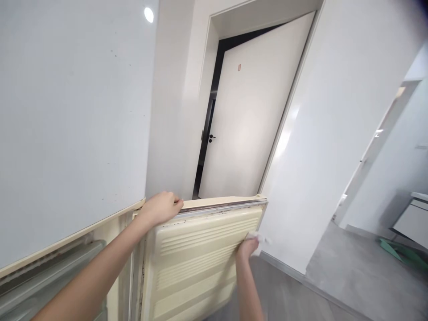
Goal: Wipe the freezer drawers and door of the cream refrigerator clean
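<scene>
An old cream-coloured refrigerator door point(200, 254) stands open in front of me, its ribbed inner panel facing me. Dark stains run along its grey seal. My left hand point(163, 207) lies at the top edge of this door, near the hinge side, with the fingers curled over it. Lower down, by the door's far right edge, my right hand point(247, 246) is closed on a white cloth point(256, 235), blurred and partly hidden, possibly a tissue. To the left, the refrigerator's compartment point(115, 240) shows a clear drawer point(60, 276), partly covered by my left forearm.
A white speckled surface point(73, 111) rises above the compartment. Beyond the refrigerator, a white room door point(257, 111) with a black handle point(211, 137) stands ajar. At the right are a grey floor point(347, 263), a green object point(401, 254) and a white cabinet point(413, 220).
</scene>
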`<state>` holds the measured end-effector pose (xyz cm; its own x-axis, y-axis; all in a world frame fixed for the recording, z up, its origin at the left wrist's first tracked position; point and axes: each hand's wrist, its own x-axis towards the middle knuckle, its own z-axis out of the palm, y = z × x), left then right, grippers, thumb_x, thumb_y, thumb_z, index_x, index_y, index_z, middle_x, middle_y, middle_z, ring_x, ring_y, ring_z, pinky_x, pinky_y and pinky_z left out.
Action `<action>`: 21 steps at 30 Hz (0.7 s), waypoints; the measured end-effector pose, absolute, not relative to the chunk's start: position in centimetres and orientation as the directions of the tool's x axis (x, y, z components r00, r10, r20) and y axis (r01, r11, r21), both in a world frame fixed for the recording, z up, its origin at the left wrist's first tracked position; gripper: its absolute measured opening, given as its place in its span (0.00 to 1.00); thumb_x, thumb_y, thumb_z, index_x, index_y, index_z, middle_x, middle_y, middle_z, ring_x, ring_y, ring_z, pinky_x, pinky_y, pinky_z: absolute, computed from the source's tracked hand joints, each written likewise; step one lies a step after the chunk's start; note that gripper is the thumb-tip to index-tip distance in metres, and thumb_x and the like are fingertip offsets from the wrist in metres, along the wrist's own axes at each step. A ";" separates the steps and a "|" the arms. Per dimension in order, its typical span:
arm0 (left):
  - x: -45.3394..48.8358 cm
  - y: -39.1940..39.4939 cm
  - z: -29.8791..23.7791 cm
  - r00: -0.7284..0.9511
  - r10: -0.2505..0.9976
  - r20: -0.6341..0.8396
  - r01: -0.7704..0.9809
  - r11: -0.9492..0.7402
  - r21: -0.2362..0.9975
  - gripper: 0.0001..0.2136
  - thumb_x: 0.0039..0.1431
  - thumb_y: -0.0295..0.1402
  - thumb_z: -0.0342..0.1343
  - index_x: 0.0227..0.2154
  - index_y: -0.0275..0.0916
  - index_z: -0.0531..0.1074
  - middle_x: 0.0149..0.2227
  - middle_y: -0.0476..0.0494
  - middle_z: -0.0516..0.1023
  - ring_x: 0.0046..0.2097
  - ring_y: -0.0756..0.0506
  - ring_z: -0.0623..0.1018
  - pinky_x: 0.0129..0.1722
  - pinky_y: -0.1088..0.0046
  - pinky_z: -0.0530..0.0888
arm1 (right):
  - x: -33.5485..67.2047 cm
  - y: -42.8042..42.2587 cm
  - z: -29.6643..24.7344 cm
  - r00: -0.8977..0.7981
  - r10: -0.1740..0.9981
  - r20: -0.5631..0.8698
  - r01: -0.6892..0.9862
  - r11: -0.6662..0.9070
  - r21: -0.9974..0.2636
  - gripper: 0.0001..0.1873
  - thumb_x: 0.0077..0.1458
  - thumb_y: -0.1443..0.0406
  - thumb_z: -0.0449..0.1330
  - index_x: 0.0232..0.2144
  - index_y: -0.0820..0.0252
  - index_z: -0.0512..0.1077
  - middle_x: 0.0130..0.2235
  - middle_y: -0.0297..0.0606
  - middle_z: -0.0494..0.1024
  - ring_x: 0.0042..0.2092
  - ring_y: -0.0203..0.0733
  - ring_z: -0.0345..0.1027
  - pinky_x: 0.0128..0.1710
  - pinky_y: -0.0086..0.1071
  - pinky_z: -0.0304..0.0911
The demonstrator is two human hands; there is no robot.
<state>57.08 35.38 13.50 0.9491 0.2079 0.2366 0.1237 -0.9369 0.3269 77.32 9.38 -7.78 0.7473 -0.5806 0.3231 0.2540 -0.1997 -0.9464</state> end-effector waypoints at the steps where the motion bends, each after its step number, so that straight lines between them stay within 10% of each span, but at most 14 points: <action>1: 57.1 35.4 13.5 0.949 0.212 0.234 0.129 -0.937 0.325 0.20 0.59 0.43 0.37 0.15 0.42 0.56 0.19 0.46 0.67 0.24 0.45 0.66 0.24 0.68 0.56 | 78.8 8.5 -5.8 0.737 -0.599 0.312 0.250 -0.188 -0.950 0.35 0.63 0.52 0.30 0.52 0.70 0.65 0.54 0.61 0.68 0.56 0.54 0.62 0.57 0.54 0.56; 10: 57.2 35.1 13.8 0.952 0.224 0.207 0.153 -0.938 0.311 0.19 0.60 0.42 0.37 0.15 0.42 0.57 0.20 0.47 0.68 0.25 0.46 0.65 0.26 0.68 0.57 | 84.3 4.3 6.1 0.786 -0.297 0.543 0.491 -0.235 -0.839 0.30 0.57 0.50 0.45 0.39 0.70 0.73 0.45 0.56 0.76 0.50 0.48 0.66 0.56 0.42 0.55; 15: 57.5 35.1 13.7 0.951 0.251 0.180 0.190 -0.935 0.298 0.20 0.60 0.43 0.37 0.16 0.42 0.58 0.20 0.47 0.70 0.25 0.45 0.67 0.26 0.68 0.57 | 86.3 3.7 2.5 0.799 -0.366 0.477 0.466 -0.125 -0.876 0.34 0.58 0.48 0.39 0.51 0.67 0.67 0.56 0.52 0.70 0.58 0.46 0.60 0.61 0.41 0.50; 21: 57.9 35.2 13.6 0.950 0.269 0.160 0.226 -0.943 0.245 0.21 0.61 0.45 0.37 0.17 0.43 0.61 0.20 0.49 0.71 0.25 0.46 0.68 0.26 0.68 0.57 | 88.2 2.7 -7.3 0.914 -0.312 0.259 0.284 0.037 -0.958 0.37 0.44 0.41 0.52 0.44 0.64 0.71 0.41 0.44 0.79 0.47 0.50 0.69 0.48 0.41 0.64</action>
